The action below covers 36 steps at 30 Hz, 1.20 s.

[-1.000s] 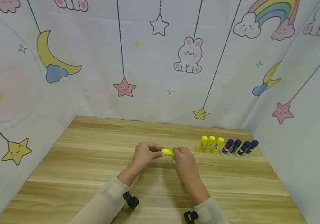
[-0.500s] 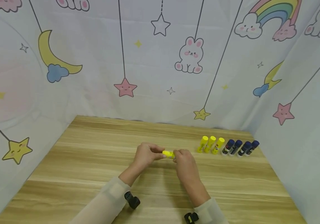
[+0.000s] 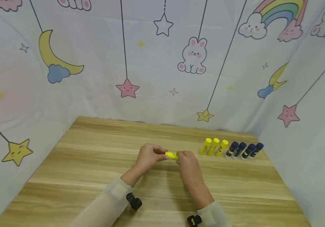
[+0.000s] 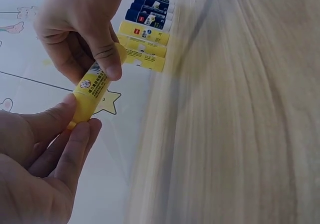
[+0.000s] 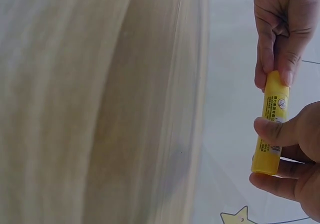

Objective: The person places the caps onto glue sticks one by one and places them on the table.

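Observation:
A yellow glue stick [image 3: 171, 155] is held lengthwise between both hands above the middle of the table. My left hand [image 3: 146, 156] pinches one end between thumb and fingertips. The other end is gripped by my right hand [image 3: 189, 165], whose fingers cover much of it in the head view. Dark printed text shows along the glue stick [image 4: 92, 89] in the left wrist view. From the right wrist camera, the right thumb lies across the glue stick's [image 5: 272, 101] label, with fingers under its lower end. A cap seam cannot be made out clearly.
Three yellow glue sticks [image 3: 214, 146] stand upright in a row at the back right of the wooden table [image 3: 100, 138]. Beside them, further right, several dark blue glue sticks [image 3: 238, 149] stand in the same row. Printed white cloth [image 3: 156, 66] hangs behind and along the sides.
Both hands keep hold of the yellow glue stick in nearly the same place. Its right end sits very slightly lower than a second ago.

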### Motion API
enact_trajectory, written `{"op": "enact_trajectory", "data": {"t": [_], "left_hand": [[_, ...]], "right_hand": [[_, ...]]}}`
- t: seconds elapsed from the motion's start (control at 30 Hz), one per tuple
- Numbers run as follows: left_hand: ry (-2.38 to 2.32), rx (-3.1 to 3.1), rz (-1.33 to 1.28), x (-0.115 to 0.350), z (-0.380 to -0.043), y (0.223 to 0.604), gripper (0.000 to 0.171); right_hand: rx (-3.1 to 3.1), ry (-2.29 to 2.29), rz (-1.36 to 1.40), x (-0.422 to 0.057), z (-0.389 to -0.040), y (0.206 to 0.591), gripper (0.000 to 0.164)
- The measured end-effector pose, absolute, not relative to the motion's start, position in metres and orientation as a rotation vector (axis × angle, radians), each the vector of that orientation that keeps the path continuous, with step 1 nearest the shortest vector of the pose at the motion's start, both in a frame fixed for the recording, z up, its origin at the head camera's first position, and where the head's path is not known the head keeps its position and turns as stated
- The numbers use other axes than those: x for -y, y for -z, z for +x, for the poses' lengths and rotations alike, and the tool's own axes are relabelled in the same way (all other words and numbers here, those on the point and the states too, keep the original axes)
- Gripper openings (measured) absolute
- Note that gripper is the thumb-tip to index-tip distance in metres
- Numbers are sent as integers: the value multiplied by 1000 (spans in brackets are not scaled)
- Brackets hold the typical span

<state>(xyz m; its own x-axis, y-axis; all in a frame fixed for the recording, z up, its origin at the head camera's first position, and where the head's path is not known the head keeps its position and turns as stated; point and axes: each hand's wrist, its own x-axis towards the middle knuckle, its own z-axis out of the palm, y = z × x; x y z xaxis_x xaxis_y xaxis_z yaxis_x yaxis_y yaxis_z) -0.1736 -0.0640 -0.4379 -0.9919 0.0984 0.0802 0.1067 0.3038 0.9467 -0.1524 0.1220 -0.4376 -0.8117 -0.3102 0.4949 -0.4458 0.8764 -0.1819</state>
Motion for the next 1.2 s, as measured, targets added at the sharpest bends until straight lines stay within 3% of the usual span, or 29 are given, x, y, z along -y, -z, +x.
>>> {"op": "enact_trajectory", "data": {"t": [0.4,0.77,1.2], "left_hand": [[1879,2521,-185,59,-177,435,22],[1801,2496,-217,51,-177,431,25],[1815,2508,-342,48,-179,432,26]], "right_hand": [[2639,-365,590,-118,-151,433,32],[2496,-452,632,-107,-156,430,21],[2651,-671,533,-112,-167,425,24]]}}
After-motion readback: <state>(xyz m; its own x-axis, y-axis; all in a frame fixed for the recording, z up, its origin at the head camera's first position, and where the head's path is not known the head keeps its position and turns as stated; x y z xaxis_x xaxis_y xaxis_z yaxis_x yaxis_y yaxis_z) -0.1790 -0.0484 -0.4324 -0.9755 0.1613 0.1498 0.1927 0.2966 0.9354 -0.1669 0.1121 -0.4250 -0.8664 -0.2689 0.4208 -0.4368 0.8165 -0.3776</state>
